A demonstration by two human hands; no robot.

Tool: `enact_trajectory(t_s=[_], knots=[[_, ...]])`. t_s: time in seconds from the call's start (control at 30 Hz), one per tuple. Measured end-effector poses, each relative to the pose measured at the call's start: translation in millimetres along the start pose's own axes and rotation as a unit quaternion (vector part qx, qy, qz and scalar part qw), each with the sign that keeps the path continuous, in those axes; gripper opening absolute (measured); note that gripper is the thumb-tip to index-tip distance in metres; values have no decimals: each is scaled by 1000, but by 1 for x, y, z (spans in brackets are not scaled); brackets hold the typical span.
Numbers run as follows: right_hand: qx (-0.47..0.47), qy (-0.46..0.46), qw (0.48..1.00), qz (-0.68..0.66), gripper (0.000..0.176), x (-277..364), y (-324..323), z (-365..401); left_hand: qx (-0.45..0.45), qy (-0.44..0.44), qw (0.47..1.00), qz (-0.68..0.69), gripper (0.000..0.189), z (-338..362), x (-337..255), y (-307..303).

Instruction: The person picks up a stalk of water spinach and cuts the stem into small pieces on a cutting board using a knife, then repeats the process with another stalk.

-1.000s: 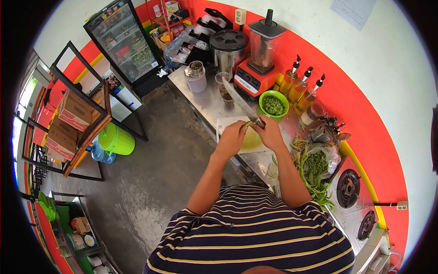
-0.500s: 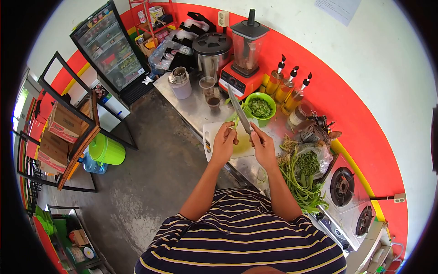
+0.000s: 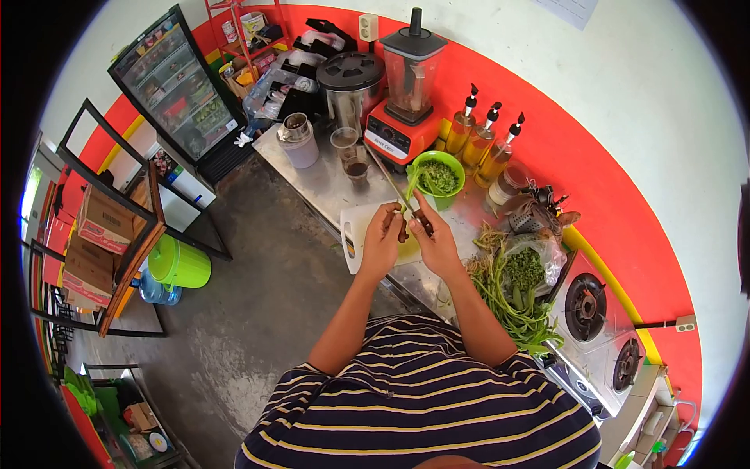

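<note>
My right hand [image 3: 436, 241] is closed around the handle of a knife [image 3: 388, 178], whose blade points up and away to the left, seen nearly edge-on. Close beside it, my left hand [image 3: 380, 241] pinches a green vegetable stalk [image 3: 411, 186] that rises along the blade. Both hands are over a white cutting board [image 3: 354, 221], which has a wet, yellow-green patch on it. Just beyond them stands a bright green bowl [image 3: 453, 199] of chopped greens [image 3: 436, 179]. A heap of long-stemmed greens [image 3: 508, 309] lies to the right, by a plastic bag of small green leaves [image 3: 525, 268].
Behind the board stand a red blender [image 3: 394, 134], plastic cups [image 3: 344, 142], a lidded steel container [image 3: 350, 100] and pump bottles of oil [image 3: 476, 145]. A jar [image 3: 508, 185] and a gas stove [image 3: 574, 352] are at the right. The steel counter's front edge [image 3: 316, 209] runs close by me.
The knife has turned from showing its broad side to nearly edge-on, and my hands have drawn closer together. The green stalk now stands up beside the blade. The view has shifted slightly.
</note>
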State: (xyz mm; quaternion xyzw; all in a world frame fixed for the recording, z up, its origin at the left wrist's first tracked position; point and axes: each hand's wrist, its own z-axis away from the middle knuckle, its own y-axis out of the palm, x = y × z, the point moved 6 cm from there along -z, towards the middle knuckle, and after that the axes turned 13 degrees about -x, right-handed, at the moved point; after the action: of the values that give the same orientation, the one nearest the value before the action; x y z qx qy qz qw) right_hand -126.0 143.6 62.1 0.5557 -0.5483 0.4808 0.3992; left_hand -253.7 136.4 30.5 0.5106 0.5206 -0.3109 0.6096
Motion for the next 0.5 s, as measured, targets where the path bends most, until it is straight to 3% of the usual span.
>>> enact_trajectory(t_s=[0.3,0.5], knots=[[24,31,999,-36,65,-10,16,-4,9,-82,996,37,20,1,4,-13],[32,63,996,-51,61,-21,21,-2,6,-91,996,22,20,1,15,-22]])
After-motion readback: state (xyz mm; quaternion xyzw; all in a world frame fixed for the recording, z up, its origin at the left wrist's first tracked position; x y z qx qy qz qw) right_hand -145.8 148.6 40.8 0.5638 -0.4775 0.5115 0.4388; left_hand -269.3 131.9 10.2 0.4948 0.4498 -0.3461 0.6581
